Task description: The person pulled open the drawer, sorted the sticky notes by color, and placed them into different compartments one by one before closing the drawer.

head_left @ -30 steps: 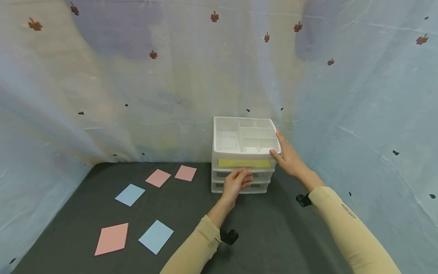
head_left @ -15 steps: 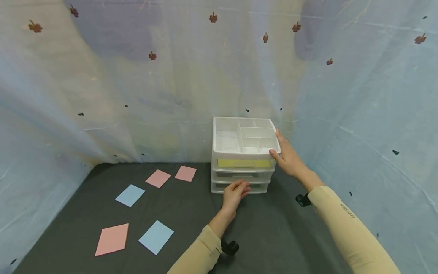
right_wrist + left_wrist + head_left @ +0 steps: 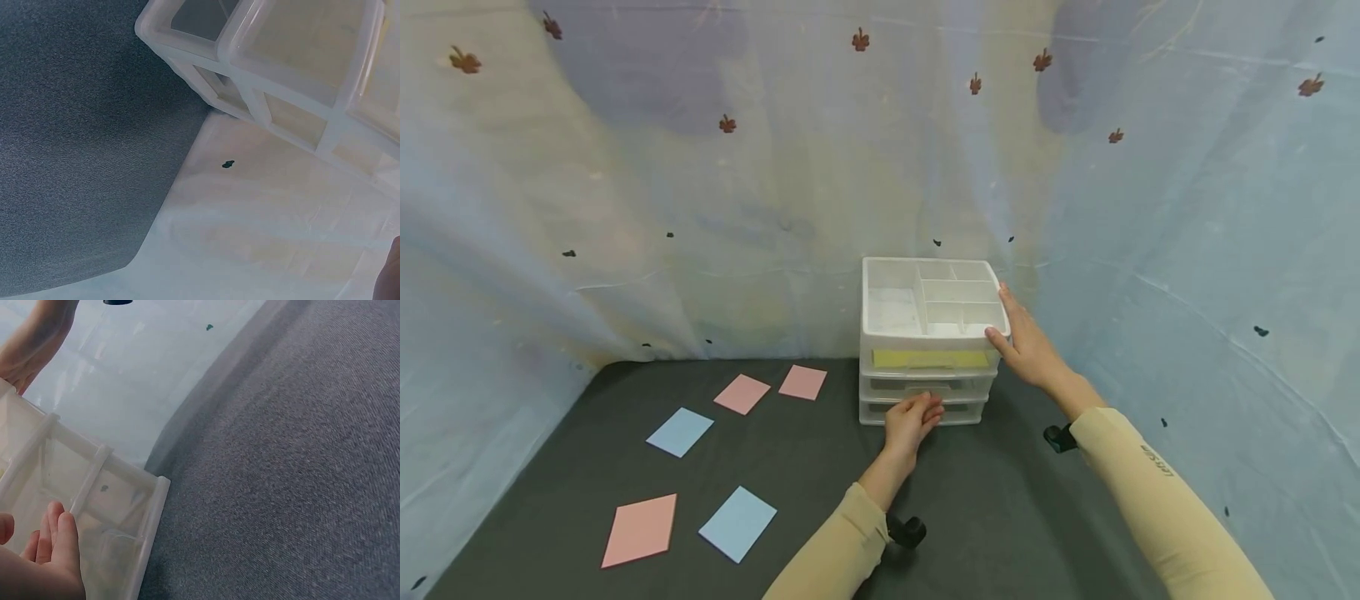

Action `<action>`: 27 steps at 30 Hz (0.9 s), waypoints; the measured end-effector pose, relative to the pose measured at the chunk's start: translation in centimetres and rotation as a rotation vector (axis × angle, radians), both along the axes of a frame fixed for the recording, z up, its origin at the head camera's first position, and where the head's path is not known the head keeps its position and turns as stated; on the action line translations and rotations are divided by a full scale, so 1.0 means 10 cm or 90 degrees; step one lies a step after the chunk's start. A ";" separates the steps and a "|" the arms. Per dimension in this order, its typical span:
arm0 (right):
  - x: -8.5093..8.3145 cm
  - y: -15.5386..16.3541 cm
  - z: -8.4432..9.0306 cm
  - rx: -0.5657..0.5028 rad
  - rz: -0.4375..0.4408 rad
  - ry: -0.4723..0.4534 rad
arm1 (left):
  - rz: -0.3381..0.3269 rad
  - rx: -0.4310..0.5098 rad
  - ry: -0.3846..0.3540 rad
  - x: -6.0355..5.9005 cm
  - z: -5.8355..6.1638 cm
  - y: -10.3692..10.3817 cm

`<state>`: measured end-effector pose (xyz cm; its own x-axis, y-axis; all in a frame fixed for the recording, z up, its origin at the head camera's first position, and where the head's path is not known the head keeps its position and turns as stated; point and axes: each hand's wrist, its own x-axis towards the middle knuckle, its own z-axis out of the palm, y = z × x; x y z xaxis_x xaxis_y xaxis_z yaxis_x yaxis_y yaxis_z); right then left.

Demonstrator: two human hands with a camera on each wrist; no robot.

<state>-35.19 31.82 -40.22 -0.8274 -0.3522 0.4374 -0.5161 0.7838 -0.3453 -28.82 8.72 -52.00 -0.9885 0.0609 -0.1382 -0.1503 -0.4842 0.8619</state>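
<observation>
My left hand (image 3: 912,419) sits at the front of the bottom drawer (image 3: 925,411) of the white drawer unit (image 3: 928,350), fingers curled in toward the drawer face, looks like they hook the pull, but the head view can't confirm a real grip; the left wrist view only shows fingers (image 3: 56,534) lying fairly straight against translucent plastic. So: touching the drawer front, grip unclear

My right hand (image 3: 1026,342) is flat and relaxed against the right side of the unit at the top tray (image 3: 934,302), thumb at the front right corner, fingers straight along the rim, bracing, not clamping

Key relation: drawer lies straight ahead of my left hand, touching it, its long axis running left-right across me, its slide direction toward my body. Left hand is the nearer one to the bottom drawer; right hand is higher up, on the side

The unit stands on the dark mat (image 3: 1015,517) at the back against the curtain (image 3: 700,208). Top drawer shows yellow paper (image 3: 929,359) inside. Pink and blue cards (image 3: 679,432) lie well apart to the left on the mat
</observation>
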 end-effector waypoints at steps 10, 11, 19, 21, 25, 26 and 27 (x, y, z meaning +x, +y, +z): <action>0.03 -0.01 0.01 -0.001 0.003 0.020 | 0.000 0.034 -0.008 -0.04 0.06 0.02; 0.03 -0.01 0.01 -0.001 0.004 0.022 | 0.001 0.034 -0.007 -0.04 0.06 0.02; 0.03 -0.01 0.00 -0.006 0.009 0.023 | 0.011 0.039 -0.013 -0.04 0.09 0.03; 0.03 -0.01 0.00 -0.006 0.010 0.023 | 0.012 0.038 -0.014 -0.04 0.09 0.03; 0.02 0.00 0.00 -0.004 0.009 0.022 | 0.010 0.038 -0.022 -0.04 0.09 0.03; 0.02 0.00 0.00 -0.003 0.008 0.023 | 0.009 0.039 -0.022 -0.04 0.09 0.03; 0.02 0.00 0.00 -0.003 0.008 0.022 | 0.008 0.038 -0.023 -0.03 0.09 0.02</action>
<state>-34.98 31.78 -40.23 -0.8072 -0.3597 0.4680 -0.5375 0.7757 -0.3309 -29.17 8.97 -51.15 -0.9838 0.0572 -0.1697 -0.1736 -0.5367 0.8257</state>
